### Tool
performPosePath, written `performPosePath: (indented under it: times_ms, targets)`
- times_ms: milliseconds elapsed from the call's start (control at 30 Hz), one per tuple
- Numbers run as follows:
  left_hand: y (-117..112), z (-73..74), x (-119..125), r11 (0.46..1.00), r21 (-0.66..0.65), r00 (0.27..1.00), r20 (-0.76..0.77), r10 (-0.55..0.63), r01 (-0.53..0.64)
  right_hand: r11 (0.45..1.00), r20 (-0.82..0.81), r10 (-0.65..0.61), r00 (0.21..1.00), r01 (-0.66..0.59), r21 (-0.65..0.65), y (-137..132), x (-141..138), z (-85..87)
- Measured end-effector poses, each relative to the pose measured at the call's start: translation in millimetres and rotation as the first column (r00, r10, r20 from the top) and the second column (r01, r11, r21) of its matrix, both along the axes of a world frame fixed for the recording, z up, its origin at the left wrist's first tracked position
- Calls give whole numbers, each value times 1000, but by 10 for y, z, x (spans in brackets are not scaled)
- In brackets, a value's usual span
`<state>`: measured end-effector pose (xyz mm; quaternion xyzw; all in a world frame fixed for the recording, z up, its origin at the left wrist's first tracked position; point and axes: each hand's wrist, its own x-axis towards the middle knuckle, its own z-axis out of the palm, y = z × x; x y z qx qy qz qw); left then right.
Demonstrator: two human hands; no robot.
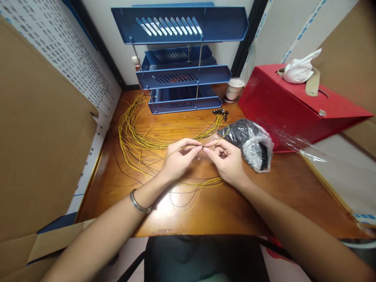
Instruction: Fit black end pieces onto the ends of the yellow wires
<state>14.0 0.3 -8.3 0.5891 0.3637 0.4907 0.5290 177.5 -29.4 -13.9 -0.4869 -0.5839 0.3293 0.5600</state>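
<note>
Between my fingertips, over the middle of the table, is a tiny black connector (203,147). The thumb and forefinger of my left hand (178,159) pinch it from the left. My right hand (228,159) is closed too, its thumb and forefinger pinching a thin wire (228,132) right beside the connector. Fingers cover much of both. A loose bundle of yellow and dark wires (129,129) curves around behind and under my hands. Several black connectors (220,113) cap the bundle's far right ends.
Right of my hands lies a clear plastic bag (255,150) of black parts. A blue tiered tray rack (185,105) stands at the back, with a paper cup (234,90) beside it. A red box (282,105) is at right; cardboard (38,117) walls the left.
</note>
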Motion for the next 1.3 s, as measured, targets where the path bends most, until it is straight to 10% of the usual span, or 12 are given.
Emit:
performPosePath:
  times_ms: [1300]
  targets:
    - [-9,22,12,996,-81,999,-28,33,-35,998,41,-65,997,64,14,32,57,50]
